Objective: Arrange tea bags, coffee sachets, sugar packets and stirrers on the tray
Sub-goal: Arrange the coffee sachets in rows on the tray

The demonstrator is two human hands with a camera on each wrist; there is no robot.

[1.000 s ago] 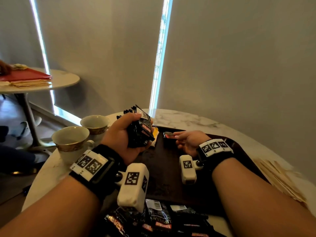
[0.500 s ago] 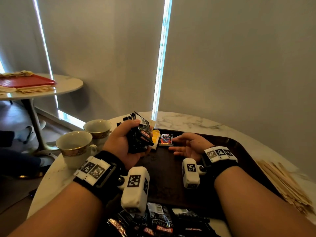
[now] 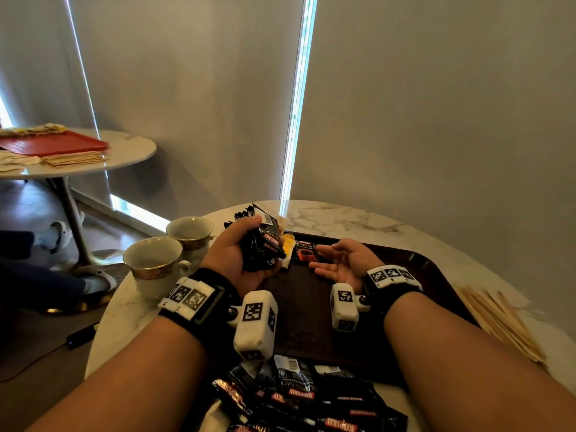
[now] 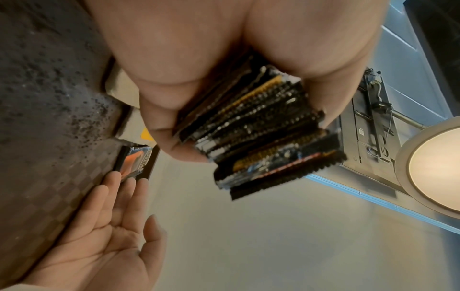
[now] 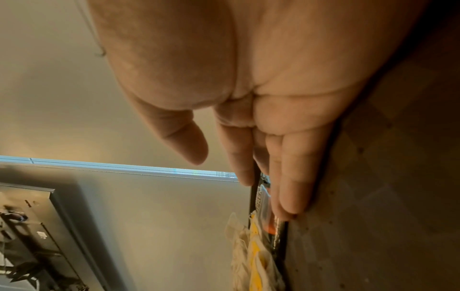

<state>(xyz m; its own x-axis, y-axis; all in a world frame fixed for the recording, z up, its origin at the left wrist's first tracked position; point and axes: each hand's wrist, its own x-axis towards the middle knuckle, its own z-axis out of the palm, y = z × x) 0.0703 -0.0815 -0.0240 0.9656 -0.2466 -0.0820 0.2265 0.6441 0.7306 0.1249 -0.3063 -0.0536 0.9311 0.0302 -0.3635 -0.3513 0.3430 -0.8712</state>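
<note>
My left hand (image 3: 249, 244) grips a thick stack of black coffee sachets (image 3: 265, 241) above the tray's far left corner; the left wrist view shows their serrated edges (image 4: 261, 133) between thumb and fingers. A single black-and-red sachet (image 3: 307, 251) lies flat on the dark brown tray (image 3: 311, 307) at its far edge, beside yellow-tagged tea bags (image 3: 288, 244). My right hand (image 3: 338, 263) lies palm up and empty on the tray, fingertips (image 5: 288, 196) just short of that sachet (image 5: 265, 204). Wooden stirrers (image 3: 501, 325) lie in a pile on the table right of the tray.
Two gold-rimmed cups (image 3: 156, 263) stand on the marble table (image 3: 343, 222) left of the tray. A heap of loose black sachets (image 3: 305, 397) lies at the near edge. A second round table (image 3: 124, 154) with a red tray (image 3: 53, 143) stands at the back left.
My right hand has let go of the single sachet, which now lies flat on the tray, and has opened palm up. The left hand still holds its stack.
</note>
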